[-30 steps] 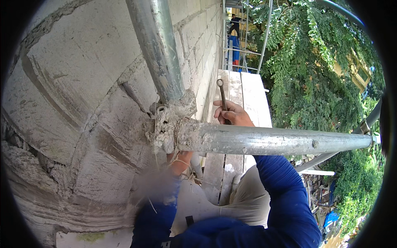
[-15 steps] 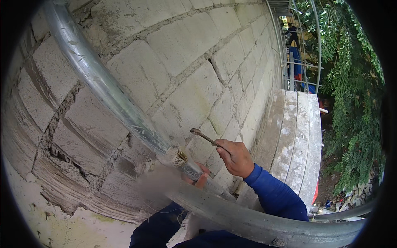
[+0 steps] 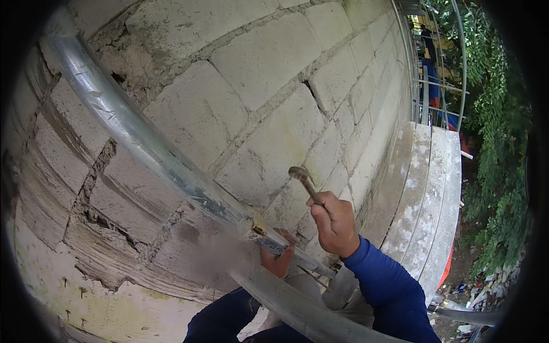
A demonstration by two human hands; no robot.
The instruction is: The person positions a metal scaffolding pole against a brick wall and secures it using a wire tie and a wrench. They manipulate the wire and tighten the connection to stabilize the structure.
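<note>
In my right hand (image 3: 336, 224) is a rusty wrench (image 3: 307, 186), gripped by its handle with the ring-like head pointing up and away. It is raised in front of the block wall, apart from the pipes. My left hand (image 3: 279, 261) is closed round a galvanised scaffold pipe (image 3: 131, 128), just below a brassy, mortar-crusted clamp (image 3: 257, 230). Part of that hand is hidden behind the pipe. A second grey pipe (image 3: 303, 303) curves across the foreground, below both hands. A blurred patch covers the spot left of the clamp.
The rough block wall (image 3: 269, 148) fills the left and middle, with cracked mortar joints. Paint-splashed planks (image 3: 420, 194) run along it at right. Beyond them stand scaffold tubes (image 3: 462, 63), a person in dark clothes (image 3: 428, 43), hanging foliage (image 3: 497, 143) and rubble below.
My right hand and the wrench have shifted slightly right, and the wrench has tipped more upright. The view has moved a little. My left hand stays on the pipe.
</note>
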